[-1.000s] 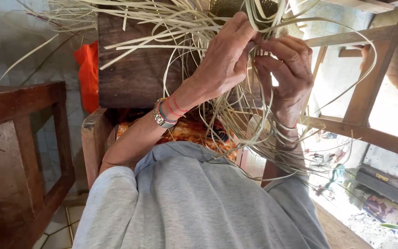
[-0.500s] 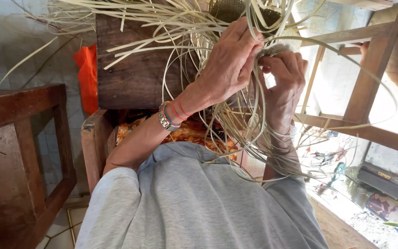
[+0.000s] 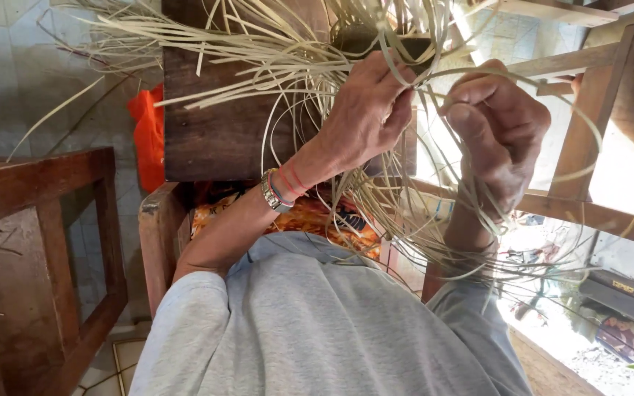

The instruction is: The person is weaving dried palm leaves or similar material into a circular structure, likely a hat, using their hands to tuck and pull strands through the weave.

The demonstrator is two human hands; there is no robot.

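Both hands work mid-weave: left hand (image 3: 365,117) pinching pale cane strips (image 3: 258,44), right hand (image 3: 497,125) curled shut around one, needing a steady pull next.

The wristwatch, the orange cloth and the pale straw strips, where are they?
wristwatch (image 3: 273,192), head view, on its metal band at the left wrist.
orange cloth (image 3: 148,132), head view, on its middle, beside the dark wooden board.
pale straw strips (image 3: 207,40), head view, on the fanned bundle's loose ends.

Dark wooden block (image 3: 221,132), perhaps under pale strips (image 3: 258,44)
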